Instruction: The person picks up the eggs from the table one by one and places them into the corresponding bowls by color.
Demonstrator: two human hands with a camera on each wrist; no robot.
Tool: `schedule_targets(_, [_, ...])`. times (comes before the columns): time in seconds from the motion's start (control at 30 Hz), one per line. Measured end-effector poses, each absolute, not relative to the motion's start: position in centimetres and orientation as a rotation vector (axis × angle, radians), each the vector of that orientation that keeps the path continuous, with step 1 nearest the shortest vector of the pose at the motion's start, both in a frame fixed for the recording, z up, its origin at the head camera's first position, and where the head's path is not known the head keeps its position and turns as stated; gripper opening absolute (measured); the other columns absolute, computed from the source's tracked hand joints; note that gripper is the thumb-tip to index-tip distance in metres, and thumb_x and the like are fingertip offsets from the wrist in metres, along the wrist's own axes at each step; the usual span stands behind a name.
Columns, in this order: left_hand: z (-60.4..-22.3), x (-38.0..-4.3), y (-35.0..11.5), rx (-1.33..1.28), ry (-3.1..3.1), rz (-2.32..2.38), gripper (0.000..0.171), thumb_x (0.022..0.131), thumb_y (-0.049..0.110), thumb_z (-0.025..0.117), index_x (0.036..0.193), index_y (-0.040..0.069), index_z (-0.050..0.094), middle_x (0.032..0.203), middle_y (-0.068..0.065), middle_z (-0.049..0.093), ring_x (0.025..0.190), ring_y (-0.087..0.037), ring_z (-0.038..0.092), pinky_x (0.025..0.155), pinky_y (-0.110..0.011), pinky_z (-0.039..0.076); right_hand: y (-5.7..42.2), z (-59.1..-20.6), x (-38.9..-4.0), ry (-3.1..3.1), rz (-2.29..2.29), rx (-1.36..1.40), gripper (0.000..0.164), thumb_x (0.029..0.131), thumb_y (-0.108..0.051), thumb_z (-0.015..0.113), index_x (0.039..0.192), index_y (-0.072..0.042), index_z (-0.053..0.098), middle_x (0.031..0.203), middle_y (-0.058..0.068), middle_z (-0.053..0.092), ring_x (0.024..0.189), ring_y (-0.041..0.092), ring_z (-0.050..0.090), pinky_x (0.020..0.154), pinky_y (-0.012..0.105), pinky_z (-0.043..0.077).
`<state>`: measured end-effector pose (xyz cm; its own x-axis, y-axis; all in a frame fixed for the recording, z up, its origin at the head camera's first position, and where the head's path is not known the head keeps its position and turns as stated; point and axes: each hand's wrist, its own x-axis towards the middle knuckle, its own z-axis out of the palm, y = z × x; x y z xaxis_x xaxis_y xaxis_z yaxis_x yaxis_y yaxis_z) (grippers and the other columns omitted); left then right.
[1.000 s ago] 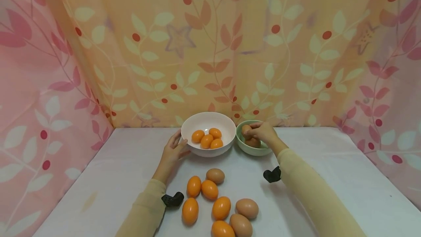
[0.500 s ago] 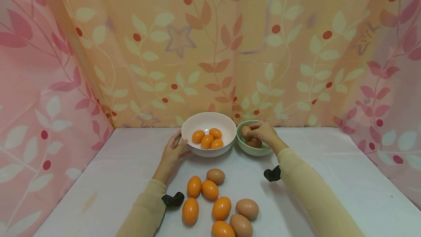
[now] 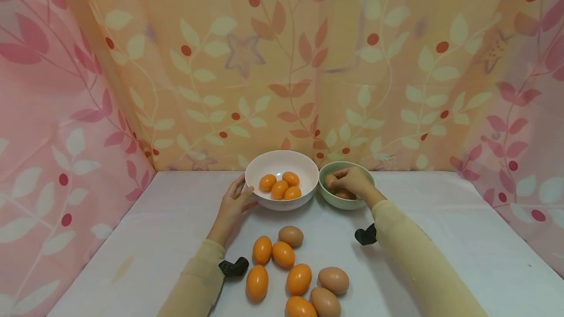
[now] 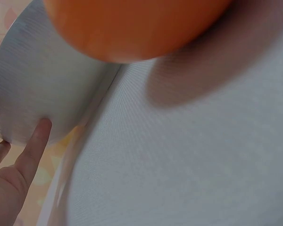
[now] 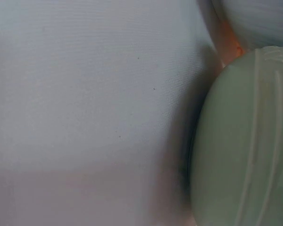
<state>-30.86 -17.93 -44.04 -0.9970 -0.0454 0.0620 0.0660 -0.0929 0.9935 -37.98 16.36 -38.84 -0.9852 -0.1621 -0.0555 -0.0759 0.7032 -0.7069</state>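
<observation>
My right hand (image 3: 356, 181) pinches a brown egg (image 3: 330, 181) inside the pale green bowl (image 3: 370, 175), where more brown egg (image 3: 345, 194) shows below it. Part of the bowl's inside is hidden by the hand. To its left, a white bowl (image 3: 282, 205) holds several orange eggs (image 3: 279, 190). Against the left outer side of that white bowl rests my left hand (image 3: 233, 204), fingers extended. The left wrist view shows its fingers (image 4: 35, 141) touching the bowl's outer wall. In the right wrist view the green bowl (image 5: 231, 150) appears, but not the hand.
Several loose orange eggs (image 3: 299, 279) lie on the white table (image 3: 167, 238) in front of the bowls. Among and beside them are brown eggs (image 3: 333, 280). A patterned curtain (image 3: 282, 87) stands close behind both bowls.
The right hand has sunk slightly lower into the green bowl with the brown egg. The left hand stays against the white bowl. The head view has shifted a little.
</observation>
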Motion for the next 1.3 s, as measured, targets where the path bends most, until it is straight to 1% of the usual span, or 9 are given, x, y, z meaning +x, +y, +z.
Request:
schedule_targets(0.23, [-44.0, -30.7, -17.8, -0.025, -2.082, -2.256, 0.062, 0.103, 0.018, 0.055, 0.157, 0.012, 0.027, 0.165, -0.009, 0.024, 0.137, -0.037, 0.047, 0.1, -0.047, 0.056, 16.3, -39.0, -38.0, 2.78, -1.172, -0.205, 0.047, 0.083, -0.026, 0.079, 0.122, -0.001, 0.07, 0.121, 0.016, 0.071, 0.112, 0.027, 0.061, 0.1, 0.035, 0.05])
schedule_targets(0.53, [-43.8, -30.7, -17.7, -0.031, -2.083, -2.244, 0.062, 0.102, 0.018, 0.056, 0.157, 0.012, 0.028, 0.165, -0.009, 0.025, 0.139, -0.036, 0.046, 0.1, -0.051, 0.054, 16.4, -39.1, -38.1, 2.777, -1.166, -0.202, 0.048, 0.081, -0.025, 0.08, 0.121, 0.001, 0.07, 0.12, 0.017, 0.071, 0.108, 0.024, 0.062, 0.094, 0.031, 0.052])
schedule_targets(0.73, [-43.8, -30.7, -17.5, -0.021, -2.082, -2.229, 0.06, 0.103, 0.015, 0.055, 0.157, 0.01, 0.029, 0.165, -0.011, 0.025, 0.142, -0.037, 0.042, 0.1, -0.053, 0.053, 16.6, -39.0, -37.8, 2.775, -1.163, -0.198, 0.052, 0.08, -0.028, 0.082, 0.122, 0.001, 0.069, 0.124, 0.017, 0.07, 0.119, 0.03, 0.059, 0.105, 0.04, 0.049])
schedule_targets(0.87, [-43.9, -30.7, -17.6, -0.007, -2.079, -2.231, 0.06, 0.102, 0.014, 0.055, 0.156, 0.01, 0.029, 0.165, -0.011, 0.026, 0.141, -0.038, 0.042, 0.099, -0.053, 0.054, 16.9, -38.1, -37.2, 2.789, -1.164, -0.227, 0.052, 0.083, -0.029, 0.079, 0.126, -0.002, 0.067, 0.128, 0.016, 0.068, 0.127, 0.033, 0.055, 0.112, 0.046, 0.044])
schedule_targets(0.93, [-43.9, -30.6, -17.6, -0.008, -2.077, -2.23, 0.06, 0.102, 0.015, 0.055, 0.156, 0.011, 0.03, 0.164, -0.011, 0.026, 0.141, -0.038, 0.043, 0.099, -0.053, 0.053, 17.2, -37.5, -36.7, 2.784, -1.201, -0.26, 0.052, 0.086, -0.028, 0.077, 0.128, -0.001, 0.065, 0.129, 0.017, 0.067, 0.129, 0.036, 0.054, 0.115, 0.049, 0.041])
schedule_targets(1.03, [-43.9, -30.6, -17.7, -0.01, -2.076, -2.228, 0.059, 0.103, 0.015, 0.055, 0.156, 0.011, 0.03, 0.164, -0.01, 0.027, 0.14, -0.037, 0.045, 0.1, -0.053, 0.053, 17.6, -36.8, -35.6, 2.713, -1.348, -0.297, 0.051, 0.088, -0.023, 0.075, 0.131, 0.001, 0.063, 0.128, 0.019, 0.067, 0.131, 0.036, 0.054, 0.117, 0.05, 0.039])
schedule_targets(1.1, [-43.8, -30.6, -17.7, -0.012, -2.076, -2.228, 0.059, 0.103, 0.016, 0.055, 0.156, 0.011, 0.03, 0.164, -0.01, 0.027, 0.139, -0.037, 0.046, 0.1, -0.052, 0.053, 17.8, -36.5, -34.5, 2.667, -1.413, -0.315, 0.051, 0.088, -0.021, 0.074, 0.132, 0.002, 0.062, 0.128, 0.018, 0.067, 0.128, 0.033, 0.057, 0.115, 0.046, 0.042])
schedule_targets(1.2, [-43.8, -30.6, -17.7, -0.007, -2.071, -2.243, 0.059, 0.103, 0.018, 0.055, 0.156, 0.013, 0.031, 0.164, -0.009, 0.027, 0.138, -0.036, 0.047, 0.1, -0.05, 0.054, 18.1, -36.2, -32.7, 2.615, -1.496, -0.311, 0.05, 0.088, -0.022, 0.075, 0.131, 0.0, 0.063, 0.128, 0.016, 0.068, 0.117, 0.018, 0.064, 0.104, 0.028, 0.049])
schedule_targets(1.3, [-43.7, -30.6, -17.8, -0.004, -2.068, -2.252, 0.06, 0.103, 0.018, 0.056, 0.156, 0.014, 0.03, 0.164, -0.007, 0.027, 0.138, -0.034, 0.047, 0.099, -0.048, 0.056, 18.3, -36.0, -31.0, 2.566, -1.586, -0.313, 0.053, 0.086, -0.024, 0.078, 0.13, 0.0, 0.064, 0.129, 0.016, 0.067, 0.104, 0.003, 0.067, 0.091, 0.012, 0.05])
